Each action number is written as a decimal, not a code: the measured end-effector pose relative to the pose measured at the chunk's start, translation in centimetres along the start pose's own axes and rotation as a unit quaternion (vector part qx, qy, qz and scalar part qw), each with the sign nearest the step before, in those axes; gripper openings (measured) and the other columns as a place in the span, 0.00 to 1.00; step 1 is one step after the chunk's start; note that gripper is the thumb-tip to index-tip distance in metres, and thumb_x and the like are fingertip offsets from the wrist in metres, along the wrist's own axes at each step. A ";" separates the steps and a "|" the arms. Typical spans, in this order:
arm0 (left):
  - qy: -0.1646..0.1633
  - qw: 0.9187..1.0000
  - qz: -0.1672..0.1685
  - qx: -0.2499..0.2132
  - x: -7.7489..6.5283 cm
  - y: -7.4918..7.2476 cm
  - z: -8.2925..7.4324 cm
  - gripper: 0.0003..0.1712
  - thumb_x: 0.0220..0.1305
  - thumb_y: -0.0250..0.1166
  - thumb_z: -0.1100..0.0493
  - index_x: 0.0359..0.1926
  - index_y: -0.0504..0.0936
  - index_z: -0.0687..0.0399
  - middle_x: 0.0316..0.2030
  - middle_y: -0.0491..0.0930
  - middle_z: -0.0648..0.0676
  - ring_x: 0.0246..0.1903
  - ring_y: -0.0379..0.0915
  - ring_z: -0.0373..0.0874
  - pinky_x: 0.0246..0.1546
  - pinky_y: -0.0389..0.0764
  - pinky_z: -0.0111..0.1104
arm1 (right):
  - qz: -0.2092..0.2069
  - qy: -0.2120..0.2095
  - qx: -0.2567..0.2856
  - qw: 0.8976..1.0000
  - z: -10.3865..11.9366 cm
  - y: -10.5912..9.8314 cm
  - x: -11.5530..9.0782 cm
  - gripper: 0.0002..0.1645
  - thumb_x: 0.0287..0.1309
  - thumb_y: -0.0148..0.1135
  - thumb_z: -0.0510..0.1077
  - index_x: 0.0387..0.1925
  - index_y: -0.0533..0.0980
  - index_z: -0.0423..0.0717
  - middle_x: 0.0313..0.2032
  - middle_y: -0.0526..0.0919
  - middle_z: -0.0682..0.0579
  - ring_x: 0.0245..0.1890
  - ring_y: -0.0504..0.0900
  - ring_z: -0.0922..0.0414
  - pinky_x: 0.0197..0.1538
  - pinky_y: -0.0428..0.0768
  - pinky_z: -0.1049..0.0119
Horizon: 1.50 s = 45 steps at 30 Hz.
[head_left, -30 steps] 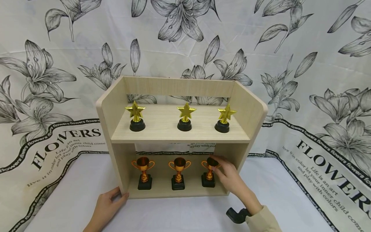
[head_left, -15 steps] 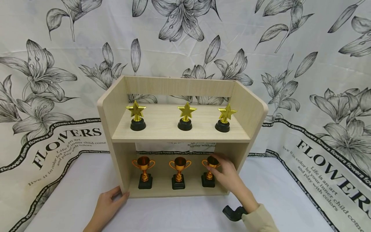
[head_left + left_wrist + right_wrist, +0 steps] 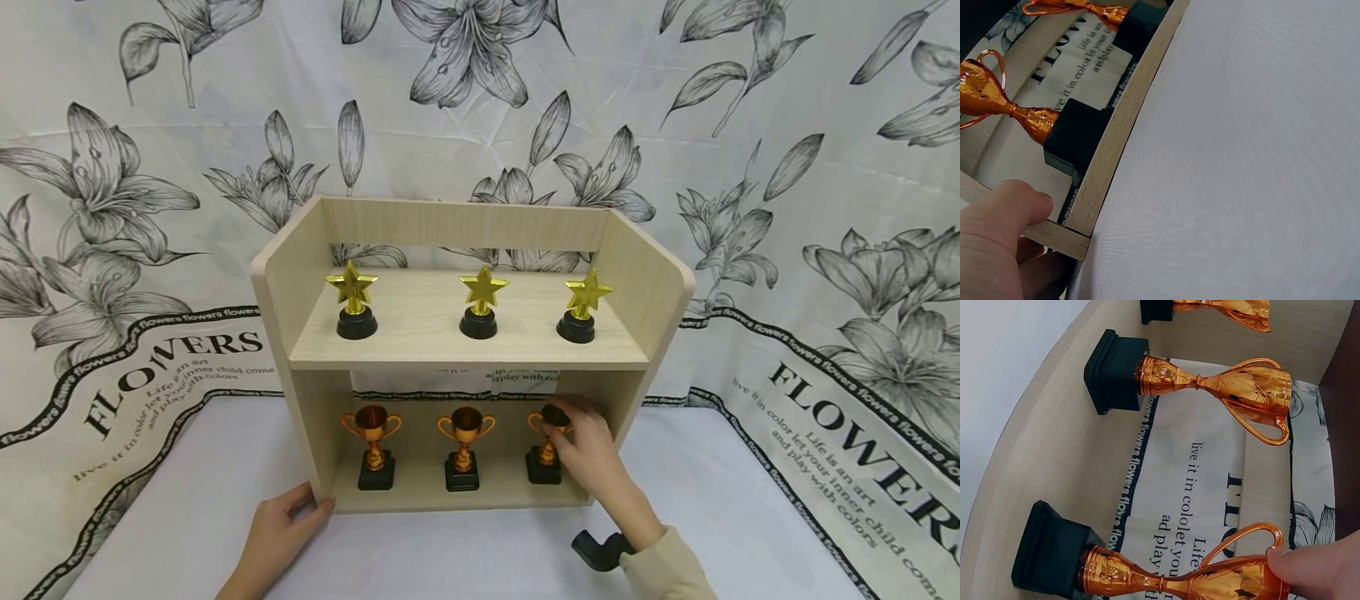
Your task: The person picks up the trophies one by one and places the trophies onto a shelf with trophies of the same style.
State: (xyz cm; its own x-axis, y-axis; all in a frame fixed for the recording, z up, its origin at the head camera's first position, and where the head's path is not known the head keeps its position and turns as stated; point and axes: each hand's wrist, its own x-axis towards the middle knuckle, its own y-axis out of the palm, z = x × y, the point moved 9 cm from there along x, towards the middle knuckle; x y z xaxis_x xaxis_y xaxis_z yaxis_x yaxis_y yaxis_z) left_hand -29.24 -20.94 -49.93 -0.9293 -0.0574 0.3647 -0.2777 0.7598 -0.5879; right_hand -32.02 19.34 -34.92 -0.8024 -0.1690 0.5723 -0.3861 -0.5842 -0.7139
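Note:
A two-tier pale wooden shelf (image 3: 468,365) stands on the white cloth. On its lower tier three orange-gold trophy cups on black square bases stand in a row. My right hand (image 3: 596,457) holds the rightmost trophy cup (image 3: 543,468) by its bowl; the right wrist view has the thumb on the rim of that trophy cup (image 3: 1129,572). The middle trophy cup (image 3: 462,471) and left trophy cup (image 3: 375,471) stand upright, untouched. My left hand (image 3: 279,533) grips the shelf's lower left corner, thumb on the inner side of the side panel (image 3: 1054,236), fingers outside.
On the upper tier stand three gold star trophies: left star trophy (image 3: 354,300), middle star trophy (image 3: 480,302) and right star trophy (image 3: 579,307). A flower-printed cloth (image 3: 750,208) hangs behind. A black curved piece (image 3: 600,552) sits by the right sleeve.
The rightmost trophy cup has shifted slightly right in my right hand, and the right forearm has swung a little left. The left hand and shelf stay in place.

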 end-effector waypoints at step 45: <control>-0.002 1.000 -0.006 -0.003 0.0 0.1 0.2 0.23 0.53 0.71 0.51 0.47 0.82 0.60 0.44 0.83 0.57 0.47 0.78 0.53 0.47 0.78 0.47 | -0.092 -0.081 0.047 0.991 2.1 -3.3 -2.1 0.19 0.49 0.67 0.33 0.47 0.78 0.41 0.52 0.77 0.46 0.55 0.72 0.49 0.57 0.68 0.64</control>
State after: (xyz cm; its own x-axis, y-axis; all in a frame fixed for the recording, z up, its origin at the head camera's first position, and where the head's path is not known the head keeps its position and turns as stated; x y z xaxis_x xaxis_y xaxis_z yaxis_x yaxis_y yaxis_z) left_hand -29.27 -21.01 -50.10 -0.9270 -0.0689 0.3687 -0.2872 0.7625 -0.5797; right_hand -28.08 19.94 -32.89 -0.6354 -0.1741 0.7523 -0.4693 -0.6866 -0.5553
